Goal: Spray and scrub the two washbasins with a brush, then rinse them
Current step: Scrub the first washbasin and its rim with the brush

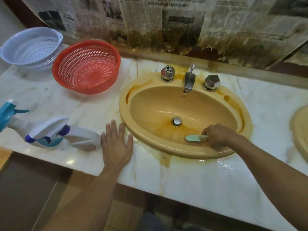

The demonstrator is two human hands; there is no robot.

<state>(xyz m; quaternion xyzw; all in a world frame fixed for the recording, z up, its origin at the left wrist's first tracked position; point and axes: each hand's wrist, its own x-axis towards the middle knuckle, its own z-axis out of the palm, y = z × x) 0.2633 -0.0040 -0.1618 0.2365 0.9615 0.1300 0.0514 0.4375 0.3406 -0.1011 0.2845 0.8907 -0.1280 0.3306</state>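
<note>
A yellow oval washbasin (166, 100) with rusty stains is set in the marble counter (191, 177). My right hand (218, 135) grips the handle of a pale green brush (194, 138), whose head lies against the basin's front inner wall. My left hand (116, 142) rests flat with straight fingers on the counter, just left of the basin rim. A second yellow basin (300, 135) shows only its edge at the far right. Two spray bottles lie on their sides at the left: a white one with purple trim (66, 135) beside my left hand, and a teal-headed one (10, 117) behind it.
A chrome tap (189, 80) stands between two chrome knobs (167, 73) (210, 82) behind the basin. A red basket (86, 67) and a white colander (31, 47) sit at the back left. Stained newspaper (166, 22) covers the wall. The counter in front of the basin is wet.
</note>
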